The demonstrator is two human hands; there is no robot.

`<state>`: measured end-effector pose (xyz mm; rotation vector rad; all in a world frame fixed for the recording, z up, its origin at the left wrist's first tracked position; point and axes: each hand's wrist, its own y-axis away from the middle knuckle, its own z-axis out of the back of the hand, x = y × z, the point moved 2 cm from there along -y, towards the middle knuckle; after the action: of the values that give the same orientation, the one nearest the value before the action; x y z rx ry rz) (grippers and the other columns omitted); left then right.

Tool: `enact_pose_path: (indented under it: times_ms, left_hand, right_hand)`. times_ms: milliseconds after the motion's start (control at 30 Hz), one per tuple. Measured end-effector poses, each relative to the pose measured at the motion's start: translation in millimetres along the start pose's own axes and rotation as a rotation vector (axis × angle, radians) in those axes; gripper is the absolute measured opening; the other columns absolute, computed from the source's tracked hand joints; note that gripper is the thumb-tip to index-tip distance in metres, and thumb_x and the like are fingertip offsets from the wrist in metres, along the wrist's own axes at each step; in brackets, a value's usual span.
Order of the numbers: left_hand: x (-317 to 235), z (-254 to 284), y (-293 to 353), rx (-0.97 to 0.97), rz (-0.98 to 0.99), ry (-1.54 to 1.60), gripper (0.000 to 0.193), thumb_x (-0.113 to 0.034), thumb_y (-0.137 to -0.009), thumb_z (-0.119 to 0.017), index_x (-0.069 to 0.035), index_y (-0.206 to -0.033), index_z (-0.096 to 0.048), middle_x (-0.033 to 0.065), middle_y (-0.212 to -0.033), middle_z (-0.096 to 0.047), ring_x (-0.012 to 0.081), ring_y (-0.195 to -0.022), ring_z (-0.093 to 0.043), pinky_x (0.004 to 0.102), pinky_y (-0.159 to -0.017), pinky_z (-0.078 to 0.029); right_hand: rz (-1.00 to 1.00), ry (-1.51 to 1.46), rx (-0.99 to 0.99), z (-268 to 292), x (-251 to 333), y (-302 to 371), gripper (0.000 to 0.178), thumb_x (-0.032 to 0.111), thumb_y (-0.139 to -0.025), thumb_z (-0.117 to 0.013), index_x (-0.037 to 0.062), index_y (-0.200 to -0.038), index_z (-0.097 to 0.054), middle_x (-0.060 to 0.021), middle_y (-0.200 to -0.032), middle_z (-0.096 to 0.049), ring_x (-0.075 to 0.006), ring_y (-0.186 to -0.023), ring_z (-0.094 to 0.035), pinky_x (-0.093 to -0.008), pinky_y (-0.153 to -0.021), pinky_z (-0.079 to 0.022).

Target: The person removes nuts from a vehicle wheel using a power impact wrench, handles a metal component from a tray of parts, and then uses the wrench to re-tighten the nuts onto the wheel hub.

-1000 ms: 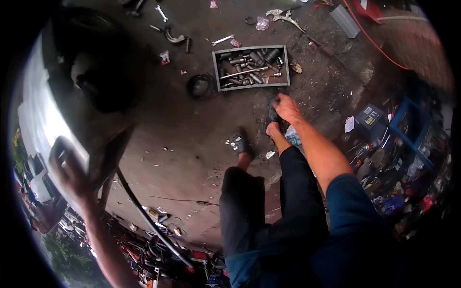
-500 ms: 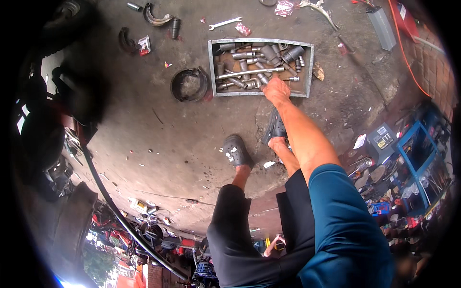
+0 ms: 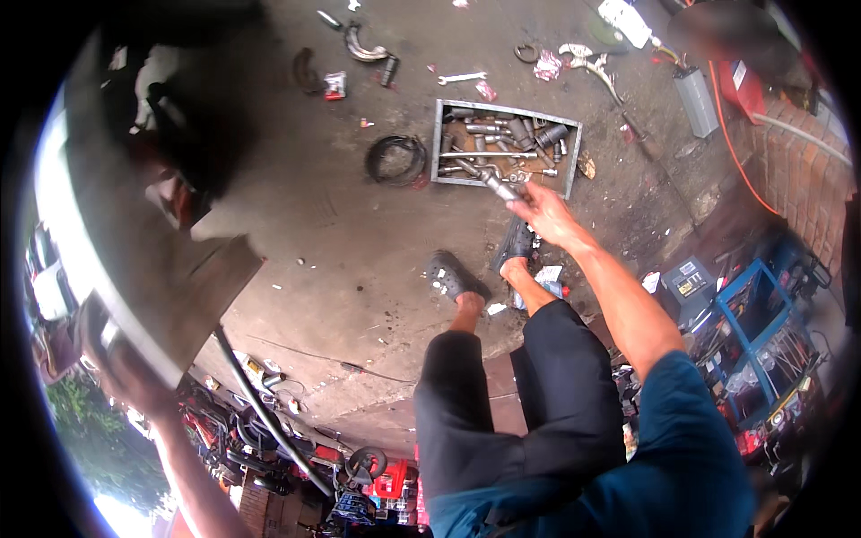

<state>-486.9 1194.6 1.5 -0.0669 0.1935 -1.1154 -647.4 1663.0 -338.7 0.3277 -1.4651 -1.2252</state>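
Observation:
My right hand (image 3: 547, 215) is at the near edge of a metal tray, thumb and fingers closed on a silver socket (image 3: 500, 186). The socket tilts over the tray's near rim, its far end against other pieces. The metal tray (image 3: 576, 148) holds several sockets, and a long silver bar (image 3: 480, 155) lies across them. At the lower left, my left hand (image 3: 134, 381) reaches out beside a pale, curved vehicle panel (image 3: 148, 323). That hand is smeared and dark, so its fingers and any contact cannot be made out.
An open-end wrench (image 3: 462, 78) lies beyond the tray, and a dark metal ring (image 3: 395, 161) left of it. A grey box (image 3: 692, 103) stands at far right. A blue frame (image 3: 753, 327) rises among tools at right. A black hose (image 3: 269, 417) runs along lower left.
My right hand has drawn back from inside the tray to its near edge, bringing the socket with it. My left arm has come into view at the lower left. The whole view has shifted.

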Motion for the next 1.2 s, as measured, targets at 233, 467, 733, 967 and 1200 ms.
enact_pose_path:
  times_ms: [233,467,733,967,1200]
  left_hand:
    - [-77.8,14.0,-8.3,0.225,0.286,0.002,0.037,-0.021,-0.089,-0.057,-0.006,-0.121,-0.05,0.0178,-0.107,-0.055,0.0299,-0.101,-0.054,0.0392,-0.091,-0.043]
    - [-223.7,121.7,104.8,0.529,0.548,1.615,0.049,-0.027,-0.085,-0.062,0.002,-0.123,-0.05,0.0099,-0.085,-0.061,0.0171,-0.074,-0.06,0.0303,-0.071,-0.048]
    - [-237.8,184.6,165.6,0.159,0.801,1.717,0.048,-0.035,-0.084,-0.063,0.003,-0.112,-0.057,0.0051,-0.066,-0.057,0.013,-0.062,-0.055,0.0263,-0.058,-0.044]
    - [-255.3,155.1,185.9,0.098,1.069,1.74,0.035,-0.029,-0.084,-0.063,0.004,-0.096,-0.058,0.0053,-0.067,-0.056,0.0125,-0.057,-0.053,0.0265,-0.052,-0.043]
    - [-207.6,103.5,160.7,0.149,0.777,0.816,0.057,-0.034,-0.081,-0.069,0.004,-0.119,-0.052,0.0211,-0.118,-0.055,0.0321,-0.115,-0.051,0.0407,-0.097,-0.04]
  right_hand:
    - [0.13,-0.674,0.408,1.2,179.8,214.0,0.037,0.032,-0.091,-0.056,-0.0033,-0.103,-0.056,-0.0062,-0.081,-0.06,-0.0091,-0.067,-0.056,-0.0229,-0.063,-0.047]
    - [0.074,-0.837,0.636,-4.2,267.7,358.5,0.041,0.035,-0.092,-0.052,-0.0031,-0.105,-0.057,-0.0123,-0.076,-0.061,-0.0183,-0.057,-0.057,-0.029,-0.055,-0.049]
    - [-0.096,-0.828,0.82,-33.5,300.7,427.7,0.04,0.036,-0.093,-0.049,-0.0017,-0.105,-0.056,-0.0136,-0.073,-0.059,-0.0193,-0.06,-0.058,-0.0315,-0.054,-0.05]
    - [0.153,-0.322,0.565,-27.2,287.1,413.5,0.039,0.035,-0.092,-0.053,0.002,-0.111,-0.058,-0.0064,-0.082,-0.063,-0.0108,-0.065,-0.057,-0.025,-0.06,-0.048]
    - [0.052,0.016,0.436,-12.2,156.3,325.9,0.033,0.027,-0.087,-0.061,0.0013,-0.106,-0.059,-0.0052,-0.09,-0.06,-0.0122,-0.076,-0.054,-0.026,-0.067,-0.045]
